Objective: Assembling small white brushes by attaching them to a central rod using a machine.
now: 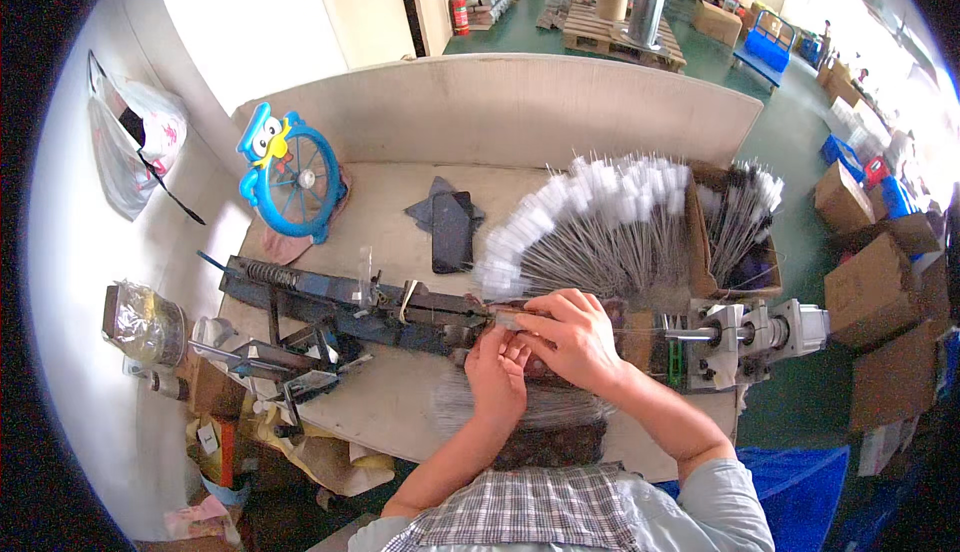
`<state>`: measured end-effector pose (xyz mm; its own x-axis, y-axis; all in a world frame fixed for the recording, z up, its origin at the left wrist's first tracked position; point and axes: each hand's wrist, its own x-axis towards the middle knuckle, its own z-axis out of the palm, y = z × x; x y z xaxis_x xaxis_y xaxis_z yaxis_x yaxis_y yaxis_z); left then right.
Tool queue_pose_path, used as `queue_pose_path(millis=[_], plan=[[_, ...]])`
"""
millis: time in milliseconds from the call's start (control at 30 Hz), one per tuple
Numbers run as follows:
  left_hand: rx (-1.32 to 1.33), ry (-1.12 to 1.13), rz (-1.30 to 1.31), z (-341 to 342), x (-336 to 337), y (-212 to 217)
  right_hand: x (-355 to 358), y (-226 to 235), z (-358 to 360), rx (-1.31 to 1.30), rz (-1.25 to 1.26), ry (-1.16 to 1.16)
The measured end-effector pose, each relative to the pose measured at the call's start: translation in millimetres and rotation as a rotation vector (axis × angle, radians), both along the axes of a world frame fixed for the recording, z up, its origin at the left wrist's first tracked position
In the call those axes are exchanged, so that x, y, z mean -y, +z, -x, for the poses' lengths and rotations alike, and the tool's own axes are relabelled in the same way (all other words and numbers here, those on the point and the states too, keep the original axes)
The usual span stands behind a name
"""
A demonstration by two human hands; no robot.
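Note:
My left hand [497,372] and my right hand [577,337] meet at the middle of the bench, at the right end of a long dark metal bar fixture [400,302]. The fingers of both are closed in a pinch. Between the fingertips shows a small pale piece [508,321], too small to name; the right fingers grip it, while what the left fingers hold is hidden. To the right stands a metal spindle machine [715,334] with a rod pointing toward my hands. Behind them lies a fanned pile of wire brushes with white bristle tips [580,222]. Thin wires [465,402] lie under my forearms.
A cardboard box [705,252] of dark-tipped wire brushes stands beside the pile. A phone [452,232] lies on a grey cloth, left of it a blue duck-shaped fan [300,180]. An upright board [500,107] closes the bench's back. Cartons [870,287] stand on the floor at right.

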<state>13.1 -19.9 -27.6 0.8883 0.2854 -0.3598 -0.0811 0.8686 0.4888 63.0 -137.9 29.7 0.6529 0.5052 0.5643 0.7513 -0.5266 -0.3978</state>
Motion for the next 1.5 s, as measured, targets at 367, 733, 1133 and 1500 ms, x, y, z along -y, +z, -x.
queue_pose_path(millis=[367,733,1133,1500], plan=[[-0.019,-0.002,0.007,3,3,12,-15,-7,4,-0.021,-0.043,-0.087],[-0.024,-0.015,-0.104,1,4,10,-3,-7,3,0.104,-0.016,-0.086],[-0.031,-0.045,-0.018,-1,0,18,17,1,6,0.022,0.091,-0.127],[-0.005,-0.231,-0.288,11,-2,22,34,-5,11,0.006,0.088,-0.117]])
